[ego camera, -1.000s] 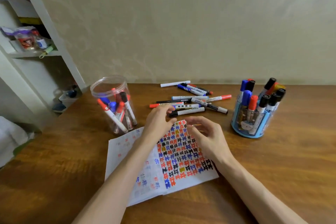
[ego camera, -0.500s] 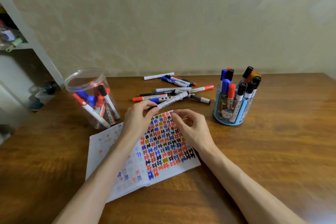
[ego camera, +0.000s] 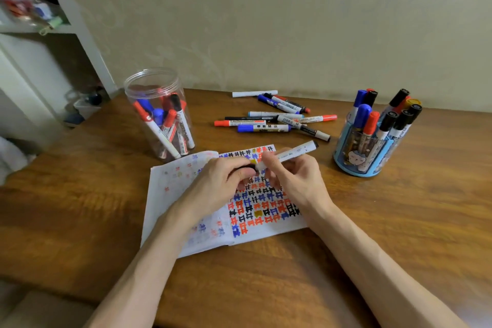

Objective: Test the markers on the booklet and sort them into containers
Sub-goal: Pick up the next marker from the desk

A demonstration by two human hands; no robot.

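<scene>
An open booklet (ego camera: 173, 194) lies on the wooden table, its right page filled with red, blue and black marks. Above it my right hand (ego camera: 295, 181) grips the white barrel of a marker (ego camera: 295, 152), its tail pointing up and right. My left hand (ego camera: 221, 186) pinches the marker's black cap (ego camera: 249, 168) at the barrel's near end. Several loose markers (ego camera: 269, 121) lie behind the booklet. A clear plastic jar (ego camera: 159, 114) at the left holds several markers. A blue pen holder (ego camera: 372, 146) at the right holds several more.
A white shelf unit (ego camera: 53, 34) with small items stands at the far left beside the table. The wall runs along the table's back edge. The table's front edge (ego camera: 239, 322) is near the bottom of the view.
My hands have picked a white marker out of the pile and brought it over the booklet. The right hand now grips its barrel and the left pinches its cap.
</scene>
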